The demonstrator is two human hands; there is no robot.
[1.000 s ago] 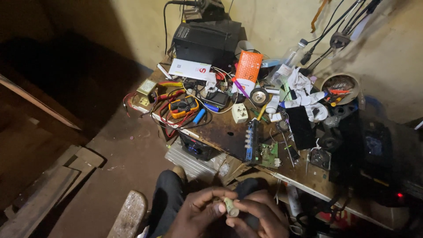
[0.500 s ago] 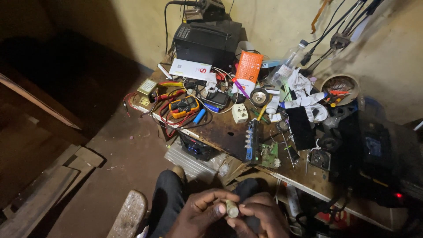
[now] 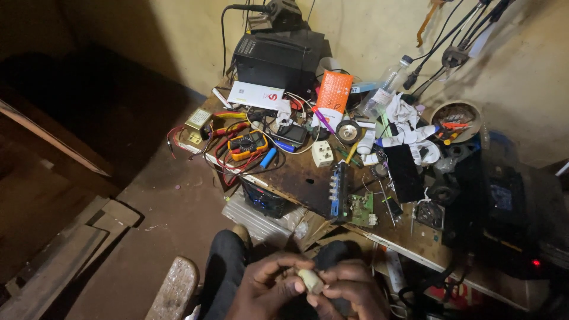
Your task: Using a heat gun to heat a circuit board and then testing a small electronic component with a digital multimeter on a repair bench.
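Right now my left hand and my right hand meet low over my lap, and between them sits a small pale part, cream-coloured and stubby, about the shape of a little plug or cap. My left fingers are curled closed around its near end, thumb across the top; my right fingers pinch the other end from the side. Both hands are gripping it, neither is open. What kind of part it is I cannot tell from up here, as the light is poor and my fingers cover most of it.

To handle it well, I judge I should keep the pinch firm but short, near the ends, so the middle stays in sight. If it needs turning or pulling apart, one hand should hold still while the other does the work, and I should keep it over my knees, so anything that drops lands on my trousers and not on the dark floor.

Beyond my hands a wooden stool stands at my left knee. Ahead is the desk, crowded: a green circuit board near its front edge, a yellow multimeter with red leads toward the left corner, a white socket block in the middle, an orange packet and a black box at the back edge, and a bowl of bits toward the right corner.
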